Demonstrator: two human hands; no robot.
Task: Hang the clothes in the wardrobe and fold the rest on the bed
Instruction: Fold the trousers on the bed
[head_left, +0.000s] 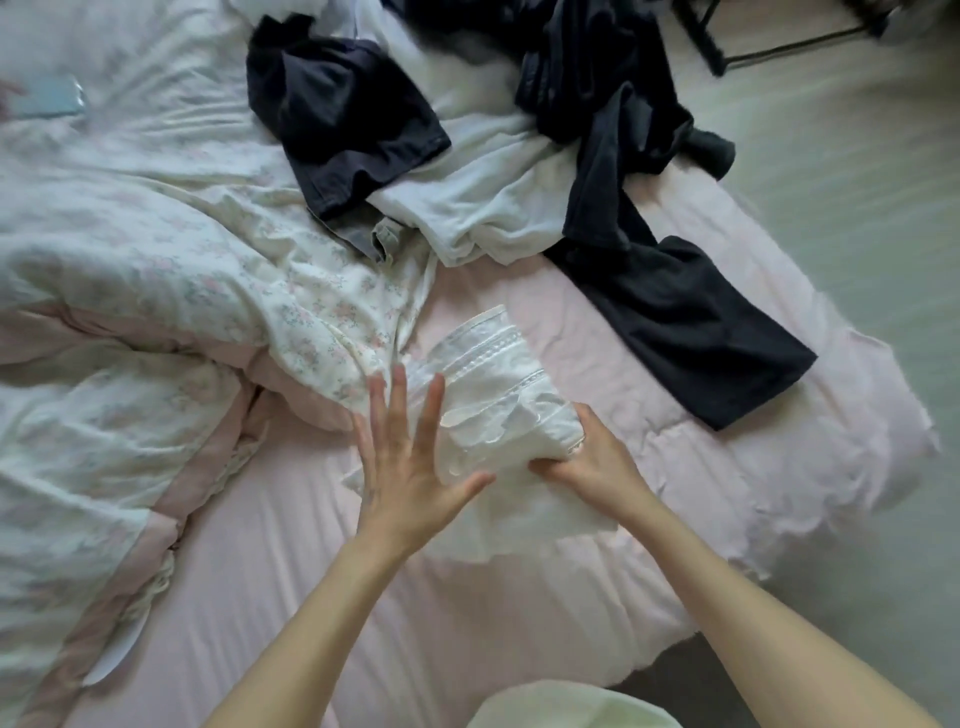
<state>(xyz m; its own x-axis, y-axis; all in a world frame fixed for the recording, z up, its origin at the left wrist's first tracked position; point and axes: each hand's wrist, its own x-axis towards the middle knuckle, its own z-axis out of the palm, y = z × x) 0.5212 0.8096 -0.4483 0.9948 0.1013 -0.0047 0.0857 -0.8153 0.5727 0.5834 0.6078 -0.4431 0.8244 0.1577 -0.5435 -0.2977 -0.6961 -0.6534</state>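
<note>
A white lace-trimmed garment (493, 374) lies half folded on the pink bed sheet (291, 561). My left hand (405, 462) rests flat on its left side, fingers straight and spread. My right hand (587, 467) grips the garment's right edge, fingers tucked under the fabric. Further back lie a dark navy garment (343, 114), a white shirt (483, 208) and a long black garment (675, 296) that trails toward the bed's right edge.
A rumpled floral duvet (130, 291) covers the left half of the bed. A pale phone-like object (47, 96) lies at the far left. The floor (857, 208) runs along the right, with a black metal stand (753, 47) at the top.
</note>
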